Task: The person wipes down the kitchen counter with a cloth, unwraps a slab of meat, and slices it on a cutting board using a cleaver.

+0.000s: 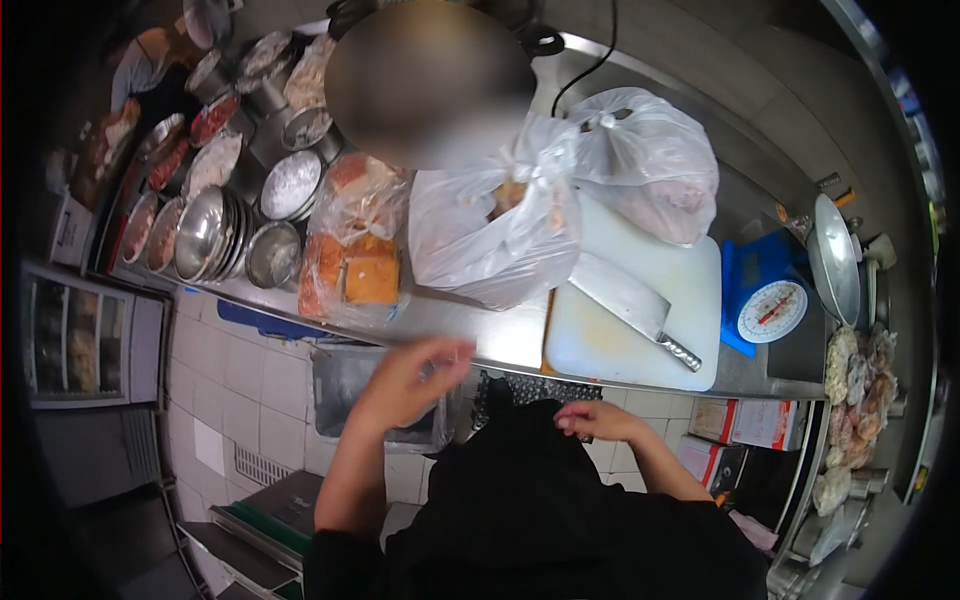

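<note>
My left hand (pixel 412 382) is raised in front of the steel counter's edge, fingers apart, with nothing in it. Close to my body, my right hand (pixel 598 421) hangs below the white cutting board (pixel 640 340), its fingers curled; whether they hold anything is too small to tell. A cleaver (pixel 630 305) with a patterned metal handle lies on the board. Behind it stand two knotted white plastic bags, one in the middle (pixel 480 235) and one at the right (pixel 650 150). Clear bags with orange-brown blocks (pixel 370 275) are left of them.
Metal bowls (pixel 205 235) and trays of food crowd the counter's left part. A blue scale (pixel 770 308) stands right of the board. Below the counter are a grey bin (pixel 335 385) and boxes (pixel 765 424). Another person's arm (pixel 145 65) shows at upper left.
</note>
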Motion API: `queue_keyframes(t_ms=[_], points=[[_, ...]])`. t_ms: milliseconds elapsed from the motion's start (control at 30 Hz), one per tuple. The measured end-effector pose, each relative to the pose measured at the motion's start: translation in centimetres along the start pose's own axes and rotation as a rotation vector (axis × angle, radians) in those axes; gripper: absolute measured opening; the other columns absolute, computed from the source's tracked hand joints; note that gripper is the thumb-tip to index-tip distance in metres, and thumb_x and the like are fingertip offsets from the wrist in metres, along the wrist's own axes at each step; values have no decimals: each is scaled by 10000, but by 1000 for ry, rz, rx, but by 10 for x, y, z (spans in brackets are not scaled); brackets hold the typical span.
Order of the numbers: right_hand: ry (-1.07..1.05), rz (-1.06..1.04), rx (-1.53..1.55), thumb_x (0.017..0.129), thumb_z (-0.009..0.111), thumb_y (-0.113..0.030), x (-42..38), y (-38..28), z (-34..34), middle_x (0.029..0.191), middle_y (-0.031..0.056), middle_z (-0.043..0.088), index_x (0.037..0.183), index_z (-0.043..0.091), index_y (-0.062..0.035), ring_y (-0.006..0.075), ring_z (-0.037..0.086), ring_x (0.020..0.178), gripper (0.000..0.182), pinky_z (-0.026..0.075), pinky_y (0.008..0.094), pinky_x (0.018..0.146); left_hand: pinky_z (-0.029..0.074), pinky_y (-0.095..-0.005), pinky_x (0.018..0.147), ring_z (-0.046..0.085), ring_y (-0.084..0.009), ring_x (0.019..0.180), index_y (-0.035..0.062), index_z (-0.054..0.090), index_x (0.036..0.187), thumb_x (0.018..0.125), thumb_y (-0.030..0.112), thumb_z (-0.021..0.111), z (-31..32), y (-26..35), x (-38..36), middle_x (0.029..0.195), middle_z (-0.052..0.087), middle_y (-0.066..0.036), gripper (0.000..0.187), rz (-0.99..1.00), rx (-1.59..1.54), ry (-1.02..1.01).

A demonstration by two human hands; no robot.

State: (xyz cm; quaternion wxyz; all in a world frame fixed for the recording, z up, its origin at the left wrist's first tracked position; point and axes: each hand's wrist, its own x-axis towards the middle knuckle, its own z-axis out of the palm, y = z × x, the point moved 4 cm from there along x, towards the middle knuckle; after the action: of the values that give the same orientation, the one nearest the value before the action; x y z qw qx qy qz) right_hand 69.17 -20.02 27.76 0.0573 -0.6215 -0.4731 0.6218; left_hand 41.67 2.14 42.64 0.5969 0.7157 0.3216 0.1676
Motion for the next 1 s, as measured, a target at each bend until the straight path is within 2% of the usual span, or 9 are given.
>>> queue_keyframes(t_ms=[100,267,367,467,533,700,900,967,1000], points=[[-32,-177,455,1011,552,-430,-9,-38,-45,1116,142,681,1239,616,-52,244,668,1014,447,553,366,836,513,-362,874,666,-246,1020,6,632,1230,910,311,702,0,88,86,1107,699,-148,447,314,476,418],[234,-403,1058,1014,514,-493,47,-70,-82,1275,240,578,1432,379,45,342,649,1069,695,565,455,860,486,-466,919,651,-383,1028,-33,636,1167,861,518,686,16,117,203,1101,682,-229,632,-117,939,386],[157,-383,1350,984,493,-589,86,-87,-89,1451,293,407,1541,132,20,401,631,1097,901,556,510,892,505,-437,880,674,-339,997,-58,638,1110,890,407,687,11,85,232,1062,695,-227,516,10,779,442],[49,-373,1514,951,466,-665,112,-96,-94,1555,320,208,1566,-75,-50,467,576,1179,1025,528,571,937,523,-384,853,685,-259,966,-54,640,1099,895,288,688,-4,83,232,1026,703,-176,402,160,-189,609],[70,-335,1528,943,459,-678,108,-113,-96,1566,313,190,1568,15,-77,495,535,1223,974,501,595,966,515,-299,784,647,-160,819,7,673,969,884,207,697,0,88,224,934,688,-89,218,-31,-891,452],[-2,-439,1518,926,435,-713,108,-117,-93,1610,271,110,1577,-72,-105,529,453,1299,1025,474,603,1002,273,-281,553,379,-81,575,132,482,594,848,149,659,30,106,177,595,433,51,310,180,-547,638],[-92,-674,1492,967,388,-671,73,-136,-67,1571,170,327,1550,238,-93,403,403,1390,835,393,591,1081,221,-304,493,308,-79,511,88,400,554,811,106,670,45,183,13,549,353,77,373,331,-144,657],[-206,-717,1316,978,378,-655,56,-160,-56,1508,166,427,1512,325,-93,354,473,1344,778,418,548,1072,271,-284,494,348,-97,515,70,422,573,784,99,677,34,198,-34,560,389,45,333,514,-33,777],[-224,-697,1330,978,378,-655,48,-170,-45,1508,166,427,1512,325,-93,354,473,1344,778,418,548,1072,345,-272,504,388,-130,512,61,457,615,752,94,676,40,209,-51,571,410,1,261,576,-147,1171]])
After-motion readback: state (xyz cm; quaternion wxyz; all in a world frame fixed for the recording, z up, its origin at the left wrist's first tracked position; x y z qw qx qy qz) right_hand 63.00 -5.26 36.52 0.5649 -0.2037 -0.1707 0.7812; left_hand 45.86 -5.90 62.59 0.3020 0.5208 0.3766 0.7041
